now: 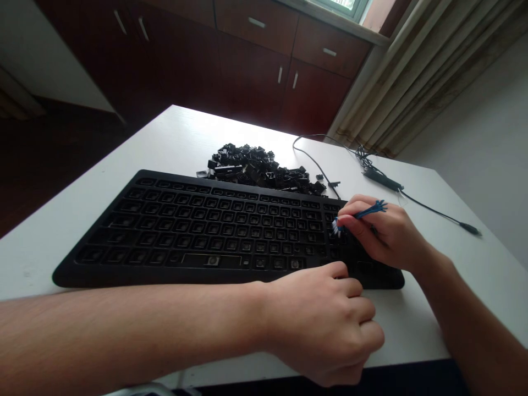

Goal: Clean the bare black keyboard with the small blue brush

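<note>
A black keyboard point(212, 261) with its keycaps off lies across the white table, its square key sockets bare. My right hand point(381, 231) is closed around a small blue brush point(365, 210) with a forked blue tail end. The brush's white bristles point down into the sockets at the keyboard's right part. My left hand point(322, 319) is curled closed at the keyboard's front edge, below the right hand. Its fingertips are turned away from view, so whatever they grip is hidden. The left forearm stretches along the front of the keyboard.
Behind the keyboard is a heap of loose black keycaps point(251, 165), with a few scattered at its right. A black cable point(313, 159) loops over the back right of the white table point(193, 129) to a bundle and plug. Dark red cabinets point(247, 66) stand beyond.
</note>
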`<state>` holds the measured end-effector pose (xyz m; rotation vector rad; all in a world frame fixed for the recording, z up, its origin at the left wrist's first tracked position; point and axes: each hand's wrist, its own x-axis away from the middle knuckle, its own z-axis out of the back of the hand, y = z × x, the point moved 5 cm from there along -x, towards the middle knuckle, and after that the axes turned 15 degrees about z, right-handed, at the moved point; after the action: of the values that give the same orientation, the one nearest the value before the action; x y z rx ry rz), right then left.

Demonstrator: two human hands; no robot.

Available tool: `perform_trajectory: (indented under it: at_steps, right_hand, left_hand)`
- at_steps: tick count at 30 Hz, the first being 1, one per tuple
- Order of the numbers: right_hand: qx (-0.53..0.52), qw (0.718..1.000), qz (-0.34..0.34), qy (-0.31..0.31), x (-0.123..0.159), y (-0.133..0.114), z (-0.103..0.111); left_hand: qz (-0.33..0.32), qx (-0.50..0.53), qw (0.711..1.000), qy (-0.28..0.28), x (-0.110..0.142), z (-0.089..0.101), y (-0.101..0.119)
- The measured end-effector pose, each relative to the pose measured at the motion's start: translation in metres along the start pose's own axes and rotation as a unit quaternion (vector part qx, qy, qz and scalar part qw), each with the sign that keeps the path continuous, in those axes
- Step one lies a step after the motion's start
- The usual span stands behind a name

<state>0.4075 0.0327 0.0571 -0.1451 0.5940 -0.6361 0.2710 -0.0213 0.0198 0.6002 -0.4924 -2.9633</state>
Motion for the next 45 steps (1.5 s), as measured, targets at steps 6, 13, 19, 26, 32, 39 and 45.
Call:
perform_trajectory:
  at_steps: [6, 13, 19, 26, 32, 39, 45]
  right_hand:
    - [-0.099, 0.992, -0.030, -0.068, -0.001, -0.002, -0.002]
    - [-0.028, 0.999, -0.037, -0.018, 0.000, 0.002, 0.004]
    - [-0.033, 0.998, -0.045, -0.035, 0.002, 0.005, 0.003]
    - [0.114, 0.991, -0.020, 0.060, 0.002, 0.005, 0.013]
    - [-0.063, 0.995, -0.072, 0.011, 0.001, 0.005, 0.007]
    - [0.112, 0.989, -0.039, 0.084, 0.002, 0.007, 0.013]
    - [-0.047, 0.994, -0.097, 0.022, 0.002, 0.013, 0.005]
  left_hand:
    - [-0.004, -0.005, 1.000, -0.002, 0.000, 0.001, 0.000]
    - [-0.006, -0.004, 1.000, 0.001, 0.000, 0.001, 0.001]
    - [-0.004, -0.007, 1.000, -0.001, -0.001, 0.002, 0.001]
    - [-0.003, -0.007, 1.000, -0.005, 0.000, 0.001, 0.000]
    - [-0.002, -0.010, 1.000, -0.003, 0.000, 0.001, 0.000]
    - [0.000, -0.017, 1.000, 0.008, -0.001, 0.002, 0.000]
    - [0.000, -0.013, 1.000, 0.000, -0.002, 0.003, 0.000]
